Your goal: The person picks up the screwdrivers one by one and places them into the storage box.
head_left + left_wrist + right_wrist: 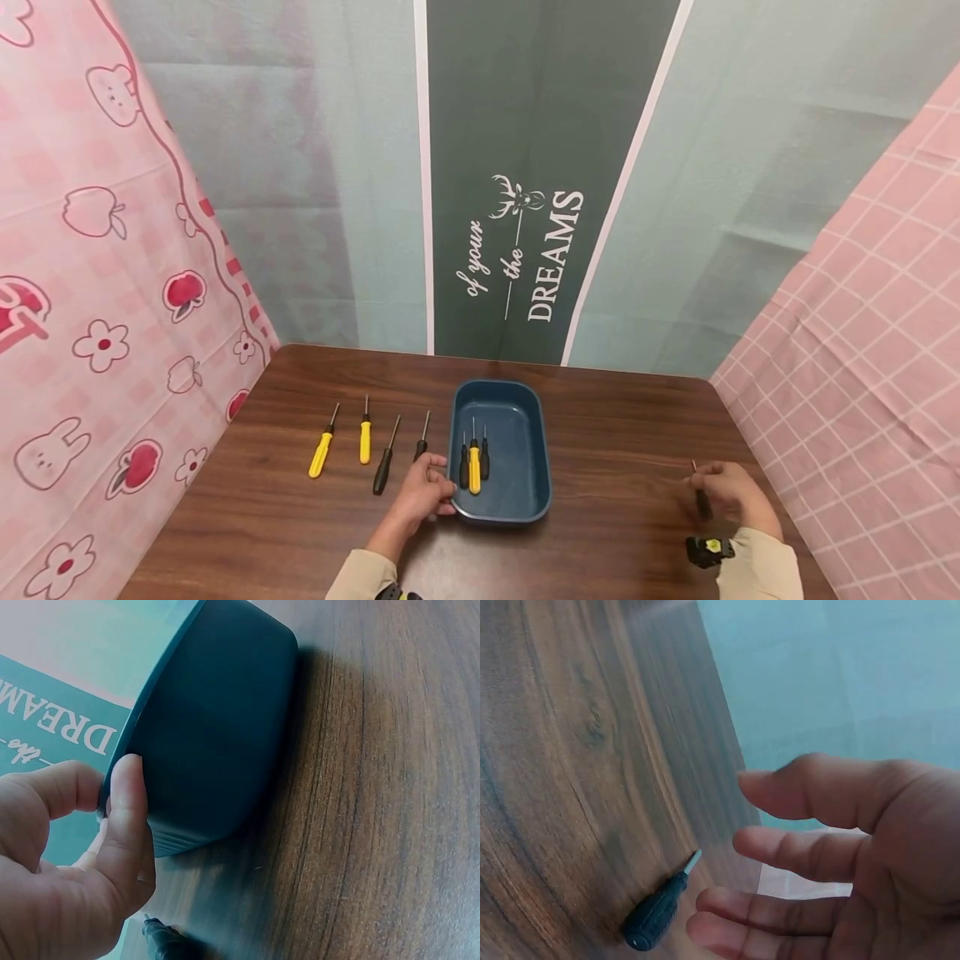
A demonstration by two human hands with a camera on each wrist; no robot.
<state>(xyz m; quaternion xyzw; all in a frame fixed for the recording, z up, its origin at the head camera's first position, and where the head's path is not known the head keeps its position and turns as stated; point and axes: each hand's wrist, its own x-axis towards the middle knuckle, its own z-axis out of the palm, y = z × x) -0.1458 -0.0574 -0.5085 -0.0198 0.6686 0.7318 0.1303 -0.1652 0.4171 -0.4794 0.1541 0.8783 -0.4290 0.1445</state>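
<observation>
My left hand (426, 493) pinches the near-left rim of a dark blue rectangular tray (521, 454); in the left wrist view its thumb and fingers grip the edge beside the tray's outer wall (217, 720). Inside the tray, a yellow screwdriver (474, 471) lies between two small black screwdrivers. My right hand (731, 493) is at the right side of the table, over a short black screwdriver (702, 505). The right wrist view shows that black screwdriver (654, 913) lying on the wood, apart from the hand's (840, 855) loosely extended fingers, which hold nothing.
Left of the tray lie two yellow screwdrivers, one (321, 454) further left and one (365, 440) nearer. Beside them are two black screwdrivers, one (383, 471) whole and another (422, 446) partly behind my left hand. Cloth hangings (495, 100) surround the brown table (615, 467).
</observation>
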